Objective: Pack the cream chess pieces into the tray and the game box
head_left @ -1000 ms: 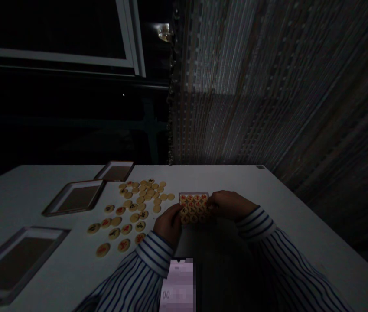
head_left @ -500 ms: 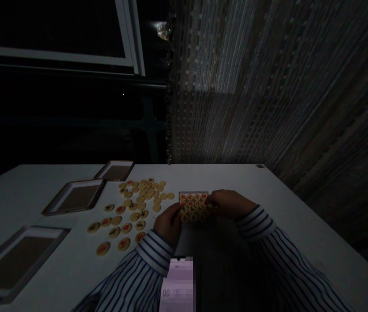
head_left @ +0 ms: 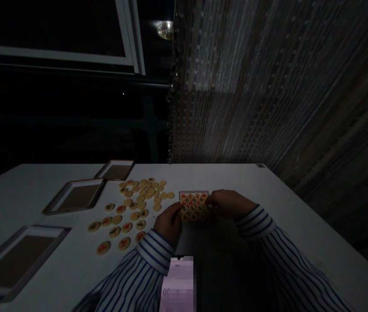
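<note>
A small box (head_left: pixel 194 193) packed with round wooden game pieces marked in red and black sits on the white table (head_left: pixel 288 216). My left hand (head_left: pixel 168 223) curls against its left side, fingertips on the pieces. My right hand (head_left: pixel 228 203) curls over its right side, fingers pressed on the pieces there. Both arms wear blue-striped white sleeves. What the fingertips pinch is hidden in the dim light.
Several loose round pieces (head_left: pixel 140 203) lie scattered left of the box. Three shallow framed trays (head_left: pixel 75 197) (head_left: pixel 116 170) (head_left: pixel 11 260) stand along the table's left part. A beaded curtain (head_left: pixel 268 86) hangs behind, a dark window (head_left: pixel 53 30) at left.
Almost nothing differs; both hands stay at the box sides, with only a slight shift of the view.
</note>
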`<state>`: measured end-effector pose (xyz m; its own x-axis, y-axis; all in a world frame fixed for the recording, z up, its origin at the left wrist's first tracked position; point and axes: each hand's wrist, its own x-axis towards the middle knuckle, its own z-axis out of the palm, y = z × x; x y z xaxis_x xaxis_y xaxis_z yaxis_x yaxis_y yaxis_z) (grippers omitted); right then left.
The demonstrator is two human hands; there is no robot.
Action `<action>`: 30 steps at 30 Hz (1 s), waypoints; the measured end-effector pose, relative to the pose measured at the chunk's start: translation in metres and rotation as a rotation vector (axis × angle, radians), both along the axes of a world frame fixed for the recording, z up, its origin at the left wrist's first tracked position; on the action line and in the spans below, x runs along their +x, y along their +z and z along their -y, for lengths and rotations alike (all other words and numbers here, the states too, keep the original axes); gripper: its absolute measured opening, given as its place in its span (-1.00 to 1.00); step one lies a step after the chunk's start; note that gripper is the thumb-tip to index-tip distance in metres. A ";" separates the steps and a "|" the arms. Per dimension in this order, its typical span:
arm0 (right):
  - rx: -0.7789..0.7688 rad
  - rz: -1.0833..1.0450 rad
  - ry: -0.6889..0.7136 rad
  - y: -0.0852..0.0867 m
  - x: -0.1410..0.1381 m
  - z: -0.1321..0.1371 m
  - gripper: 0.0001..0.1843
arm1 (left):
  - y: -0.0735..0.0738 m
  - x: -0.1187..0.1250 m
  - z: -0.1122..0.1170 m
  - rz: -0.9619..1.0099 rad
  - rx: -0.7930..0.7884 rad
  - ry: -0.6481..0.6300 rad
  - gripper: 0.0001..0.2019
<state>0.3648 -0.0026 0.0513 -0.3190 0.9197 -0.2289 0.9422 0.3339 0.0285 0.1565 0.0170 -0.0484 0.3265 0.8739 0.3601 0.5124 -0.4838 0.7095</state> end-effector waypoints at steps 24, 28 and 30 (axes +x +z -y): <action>0.040 -0.021 0.036 0.000 -0.006 0.002 -0.73 | 0.002 0.000 0.000 -0.016 0.030 -0.009 -0.68; 0.035 -0.013 0.041 -0.002 -0.010 0.001 -0.73 | 0.002 0.000 0.000 0.001 0.038 -0.013 -0.69; 0.026 -0.009 0.047 -0.002 -0.010 0.001 -0.72 | 0.004 0.000 0.001 0.008 0.037 -0.017 -0.68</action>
<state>0.3549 -0.0038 0.0489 -0.3641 0.9093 -0.2016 0.9257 0.3772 0.0295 0.1564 0.0164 -0.0448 0.3384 0.8544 0.3944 0.4982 -0.5182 0.6952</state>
